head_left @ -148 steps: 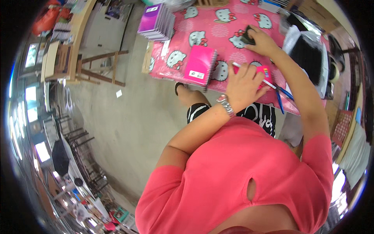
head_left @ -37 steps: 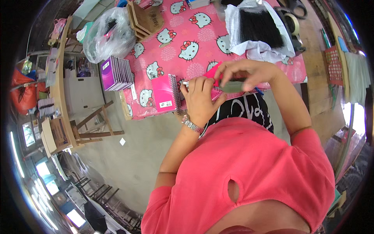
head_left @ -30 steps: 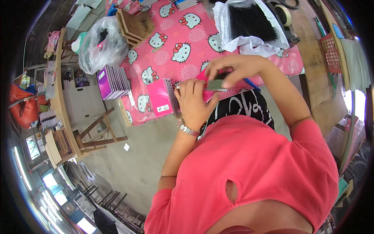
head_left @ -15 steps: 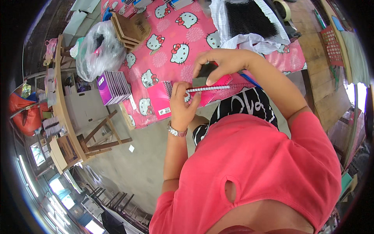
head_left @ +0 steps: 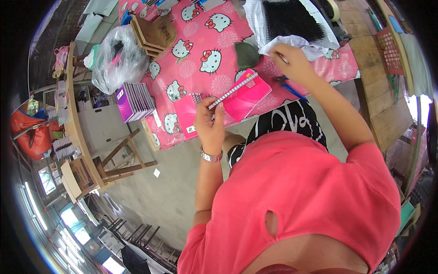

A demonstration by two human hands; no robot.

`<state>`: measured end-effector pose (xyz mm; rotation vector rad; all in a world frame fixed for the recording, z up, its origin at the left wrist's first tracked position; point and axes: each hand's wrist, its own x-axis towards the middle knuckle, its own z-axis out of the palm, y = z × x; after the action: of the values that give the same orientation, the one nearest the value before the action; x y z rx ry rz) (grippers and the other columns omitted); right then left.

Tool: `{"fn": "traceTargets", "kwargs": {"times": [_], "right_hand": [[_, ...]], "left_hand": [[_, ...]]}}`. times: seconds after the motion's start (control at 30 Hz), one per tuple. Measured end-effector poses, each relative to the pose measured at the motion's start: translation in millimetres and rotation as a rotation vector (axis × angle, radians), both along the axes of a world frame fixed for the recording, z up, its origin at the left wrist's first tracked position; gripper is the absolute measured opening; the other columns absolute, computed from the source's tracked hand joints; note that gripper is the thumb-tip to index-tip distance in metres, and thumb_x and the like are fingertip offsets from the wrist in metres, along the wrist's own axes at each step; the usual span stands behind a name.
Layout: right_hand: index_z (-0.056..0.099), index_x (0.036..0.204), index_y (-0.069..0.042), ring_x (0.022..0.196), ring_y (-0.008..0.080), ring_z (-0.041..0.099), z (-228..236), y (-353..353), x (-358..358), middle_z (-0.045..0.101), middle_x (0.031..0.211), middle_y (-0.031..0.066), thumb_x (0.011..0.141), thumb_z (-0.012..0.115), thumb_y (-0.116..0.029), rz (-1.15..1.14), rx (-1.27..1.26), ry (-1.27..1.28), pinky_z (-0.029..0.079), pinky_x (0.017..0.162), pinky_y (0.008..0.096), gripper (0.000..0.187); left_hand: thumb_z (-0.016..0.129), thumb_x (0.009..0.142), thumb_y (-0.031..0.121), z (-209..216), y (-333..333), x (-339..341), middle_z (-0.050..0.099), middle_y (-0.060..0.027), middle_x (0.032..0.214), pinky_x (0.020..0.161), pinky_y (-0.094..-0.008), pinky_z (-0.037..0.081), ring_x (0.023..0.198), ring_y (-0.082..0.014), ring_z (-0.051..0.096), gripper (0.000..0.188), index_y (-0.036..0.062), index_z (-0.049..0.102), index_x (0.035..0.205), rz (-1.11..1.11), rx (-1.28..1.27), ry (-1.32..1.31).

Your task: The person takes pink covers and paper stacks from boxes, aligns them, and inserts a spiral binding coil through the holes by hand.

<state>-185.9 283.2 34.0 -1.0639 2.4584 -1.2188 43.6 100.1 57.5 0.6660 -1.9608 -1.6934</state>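
A thin notebook [head_left: 233,90] with a pale spiral binding is gripped at its lower end by my left hand [head_left: 211,125], its spine slanting up to the right. Pink notebooks [head_left: 250,99] lie flat just beyond it. My right hand [head_left: 294,64] is over the edge of crumpled white paper [head_left: 272,45], fingers bent and thumb apart, with nothing visible in it. Black binding coils [head_left: 292,23] lie on that paper. A dark green rounded block [head_left: 247,55] rests left of my right hand. Blue-handled pliers [head_left: 292,89] lie below it.
More pink notebooks [head_left: 185,115] lie left of my left hand. Purple spiral notebooks [head_left: 132,102] stand stacked at the table's left edge, near a clear plastic bag [head_left: 117,57] and brown board pieces [head_left: 155,33]. A tape roll [head_left: 334,10] is at the far right.
My right hand has let go of the dark green block, leaving it on the table, and moved up and right to the white paper. The held notebook has tilted upward at its right end.
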Motion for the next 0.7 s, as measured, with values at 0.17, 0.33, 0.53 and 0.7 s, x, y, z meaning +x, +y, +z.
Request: {"fn": "traceTargets", "kwargs": {"times": [0.17, 0.33, 0.53, 0.7], "right_hand": [[0.059, 0.122, -0.004, 0.106, 0.0362, 0.057, -23.5, 71.9, 58.9, 0.059, 0.115, 0.0159, 0.086, 0.066, -0.021, 0.049, 0.228, 0.652, 0.046, 0.092, 0.0448, 0.04], [0.054, 0.129, -0.004, 0.115, 0.0344, 0.052, -20.1, 69.7, 80.5, 0.055, 0.124, 0.0156, 0.085, 0.068, -0.018, -0.065, 0.007, 0.272, 0.042, 0.098, 0.0432, 0.048], [0.057, 0.127, -0.007, 0.112, 0.0321, 0.052, 39.6, 17.0, 109.4, 0.056, 0.121, 0.0137, 0.082, 0.07, -0.022, 0.152, -0.3, 0.212, 0.04, 0.097, 0.0446, 0.049], [0.059, 0.123, -0.008, 0.108, 0.0297, 0.053, 51.8, -11.7, 122.4, 0.057, 0.117, 0.0106, 0.078, 0.071, -0.025, 0.247, -0.267, 0.253, 0.041, 0.093, 0.0445, 0.05]], "left_hand": [[0.065, 0.093, 0.007, -7.5, 6.5, -0.9, 0.064, -0.0102, 0.09, 0.064, -0.0241, 0.05, 0.075, -0.0113, 0.063, 0.022, -0.0033, 0.058, 0.111, 0.057, -0.079, -0.059], [0.057, 0.098, 0.009, -7.2, 6.2, -10.5, 0.061, -0.0101, 0.099, 0.066, -0.0248, 0.053, 0.075, -0.0164, 0.067, 0.024, -0.0057, 0.053, 0.117, 0.021, -0.241, -0.027], [0.057, 0.096, 0.003, -12.1, -4.0, -1.0, 0.062, -0.011, 0.102, 0.069, -0.0251, 0.054, 0.081, -0.0168, 0.067, 0.025, -0.0055, 0.054, 0.119, -0.023, -0.238, -0.064], [0.055, 0.092, -0.007, -18.7, -1.1, -6.1, 0.063, -0.0098, 0.102, 0.067, -0.0238, 0.053, 0.079, -0.0135, 0.066, 0.026, -0.0057, 0.057, 0.118, 0.034, -0.357, 0.097]]}}
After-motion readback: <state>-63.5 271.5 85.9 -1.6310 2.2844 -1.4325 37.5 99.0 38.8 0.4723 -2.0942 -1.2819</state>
